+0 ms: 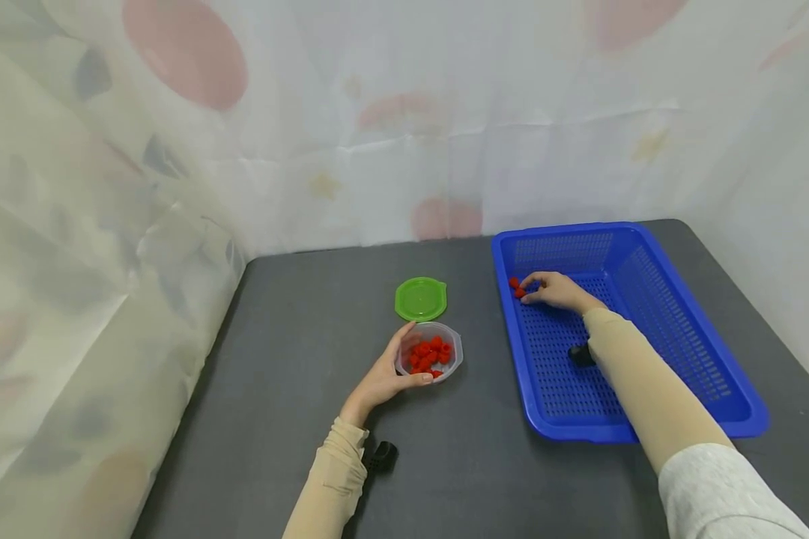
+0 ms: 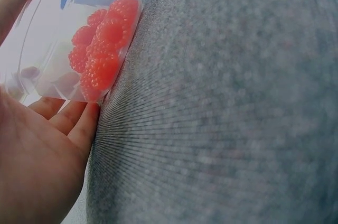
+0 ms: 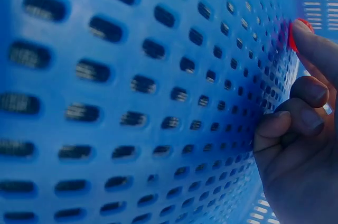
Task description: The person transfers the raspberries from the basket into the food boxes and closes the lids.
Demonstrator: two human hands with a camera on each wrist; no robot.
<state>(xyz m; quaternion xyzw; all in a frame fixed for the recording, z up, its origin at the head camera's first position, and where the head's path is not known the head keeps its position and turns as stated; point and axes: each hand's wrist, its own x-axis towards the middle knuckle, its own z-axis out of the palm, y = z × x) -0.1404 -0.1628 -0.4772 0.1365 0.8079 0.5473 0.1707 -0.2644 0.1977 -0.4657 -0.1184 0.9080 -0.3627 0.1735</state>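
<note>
My left hand (image 1: 386, 378) grips a clear plastic container (image 1: 453, 367) from its left side, thumb at the near rim and fingers round the far side. Inside lie several red raspberries (image 1: 428, 353), seen through the clear wall in the left wrist view as a bumpy cluster (image 2: 105, 44). My right hand (image 1: 558, 290) reaches into the blue basket (image 1: 520, 367) and pinches a raspberry (image 1: 520, 293) near the left wall. Another raspberry (image 1: 514, 282) lies right beside it. In the right wrist view, fingertips cover most of the red berry (image 3: 293, 38), while the other fingers are curled.
A green lid (image 1: 421, 298) lies on the dark grey table (image 1: 297, 359) just behind the container. The basket has raised, slotted walls and stands on the right of the table. A patterned white curtain (image 1: 391, 172) hangs behind and along the left side.
</note>
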